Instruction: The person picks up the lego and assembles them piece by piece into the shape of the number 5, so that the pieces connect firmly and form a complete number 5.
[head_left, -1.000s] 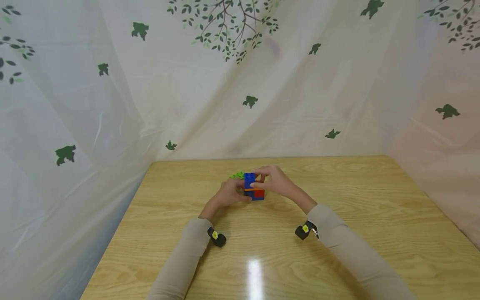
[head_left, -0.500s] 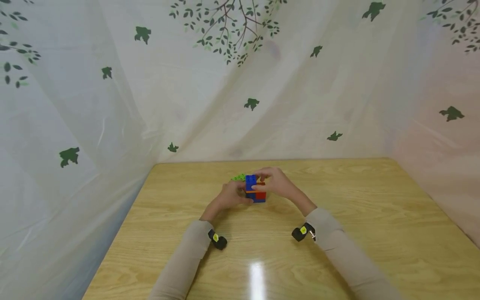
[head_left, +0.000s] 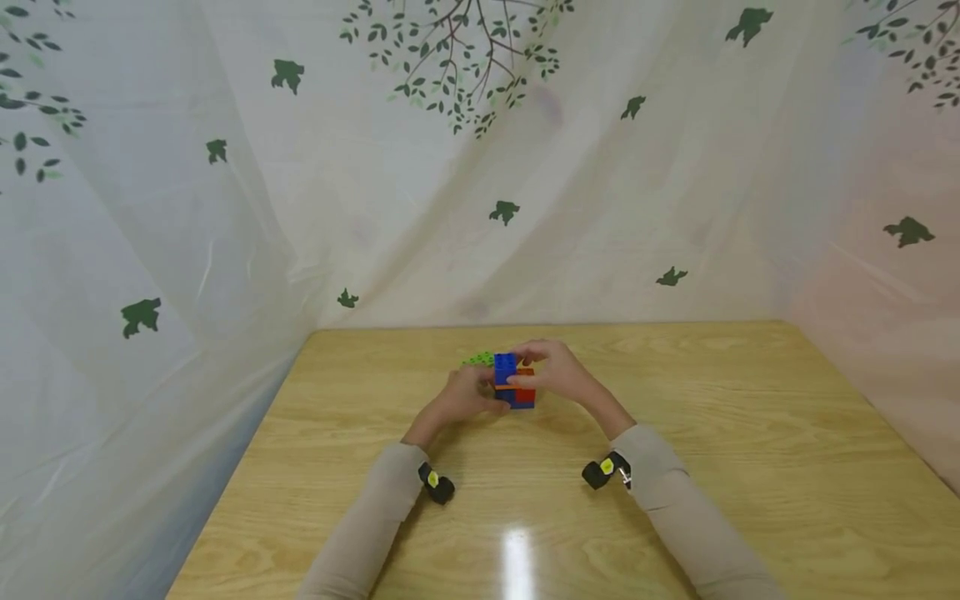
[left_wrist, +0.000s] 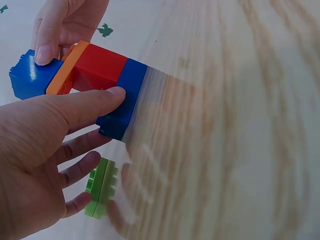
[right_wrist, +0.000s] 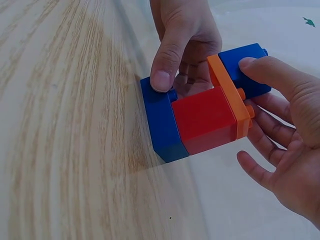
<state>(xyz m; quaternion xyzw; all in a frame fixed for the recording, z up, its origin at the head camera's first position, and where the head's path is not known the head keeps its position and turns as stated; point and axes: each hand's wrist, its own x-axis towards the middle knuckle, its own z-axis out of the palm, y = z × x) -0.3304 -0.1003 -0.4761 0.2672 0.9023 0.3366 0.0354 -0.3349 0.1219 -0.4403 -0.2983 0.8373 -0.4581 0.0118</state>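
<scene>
A small stack of toy building blocks stands on the table between the hands. At its bottom lies a blue block (right_wrist: 161, 122), with a red block (right_wrist: 205, 120) on its right part. An orange plate (right_wrist: 229, 97) sits across the red one, overhanging left. Above that overhang is another blue block (head_left: 504, 367). My left hand (head_left: 463, 395) grips the bottom block, its thumb on the near side. The upper blue block is pinched by my right hand (head_left: 561, 372), thumb in front. Some fingertips are hidden behind the stack.
Behind my left hand, a lime green studded piece (left_wrist: 101, 187) lies on the wooden table (head_left: 360, 367). A pale curtain (head_left: 420, 208) printed with leaves and birds hangs beyond the table's far edge. Light glares on the near tabletop.
The head view has tipped up slightly, so everything sits a little lower in it. Both hands keep their hold on the stack, with no other clear movement.
</scene>
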